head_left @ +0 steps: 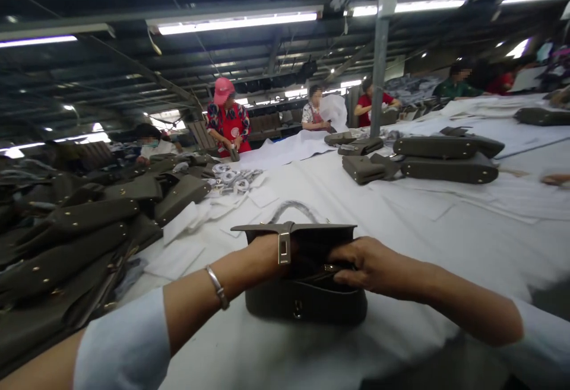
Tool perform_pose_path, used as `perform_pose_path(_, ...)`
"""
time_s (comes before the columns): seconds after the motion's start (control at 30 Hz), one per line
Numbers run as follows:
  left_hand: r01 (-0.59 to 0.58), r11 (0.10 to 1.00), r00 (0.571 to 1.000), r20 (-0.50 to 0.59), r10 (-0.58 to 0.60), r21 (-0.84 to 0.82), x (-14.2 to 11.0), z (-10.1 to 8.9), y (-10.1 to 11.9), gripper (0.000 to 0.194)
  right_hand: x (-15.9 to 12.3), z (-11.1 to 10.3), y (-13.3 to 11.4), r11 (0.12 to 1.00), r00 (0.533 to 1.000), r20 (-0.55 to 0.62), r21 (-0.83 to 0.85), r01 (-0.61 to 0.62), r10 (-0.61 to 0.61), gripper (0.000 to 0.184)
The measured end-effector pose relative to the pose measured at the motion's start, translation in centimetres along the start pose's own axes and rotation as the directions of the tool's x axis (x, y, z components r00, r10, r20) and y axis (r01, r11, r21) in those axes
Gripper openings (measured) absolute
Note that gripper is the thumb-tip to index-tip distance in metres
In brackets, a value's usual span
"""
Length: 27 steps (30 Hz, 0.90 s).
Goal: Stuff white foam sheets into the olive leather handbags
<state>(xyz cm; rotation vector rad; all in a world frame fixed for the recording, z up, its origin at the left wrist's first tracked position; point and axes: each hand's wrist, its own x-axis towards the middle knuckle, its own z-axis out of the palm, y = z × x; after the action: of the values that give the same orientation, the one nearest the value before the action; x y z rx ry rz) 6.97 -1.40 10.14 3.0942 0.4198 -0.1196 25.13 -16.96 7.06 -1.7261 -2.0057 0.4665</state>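
A dark olive handbag stands upright on the white-covered table in front of me, its flap raised and a metal clasp tab hanging from the flap. Behind the flap rises a wrapped handle. My left hand reaches under the flap into the bag's mouth; its fingers are hidden inside. At the right side of the opening, my right hand grips the bag's edge, with the thumb outside and the fingers partly in the dark interior. A small metal fitting shows near the right fingertips.
A heap of similar bags fills the left side. Wrapped rings of strap lie beyond it, near loose white sheets. More bags are stacked at the right. Several co-workers, one in a pink cap, work behind; a post stands among them.
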Motion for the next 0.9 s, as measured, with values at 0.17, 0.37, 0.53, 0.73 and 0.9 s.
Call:
perform_pose_path(0.17,0.124,0.991,0.991,-0.065,-0.121,0.051,-1.6,-1.3,-0.3,0.015,0.2,-0.5,0.5,0.999,1.0,0.01,0.045,0.001,-0.002,0.024)
perform_pose_path(0.37,0.042,0.97,0.985,-0.15,-0.08,-0.24,-2.2,0.1,1.2,0.018,0.3,-0.2,1.2,0.984,0.999,-0.006,0.173,0.036,-0.035,0.018)
perform_pose_path(0.53,0.046,0.901,0.996,-0.051,-0.075,-0.431,0.4,0.7,3.3,0.018,-0.1,-0.2,0.7,0.99,0.998,-0.035,0.133,0.052,-0.048,0.017)
perform_pose_path(0.73,0.0,0.913,0.986,-0.151,-0.067,-0.408,1.9,1.0,4.4,0.015,0.1,0.1,0.6,0.99,0.998,-0.044,0.136,-0.045,0.051,0.01)
perform_pose_path(0.9,-0.027,0.949,0.997,-0.077,0.003,-0.314,2.2,1.0,3.9,0.014,0.2,0.1,0.4,0.996,0.995,-0.067,0.059,-0.073,0.077,0.008)
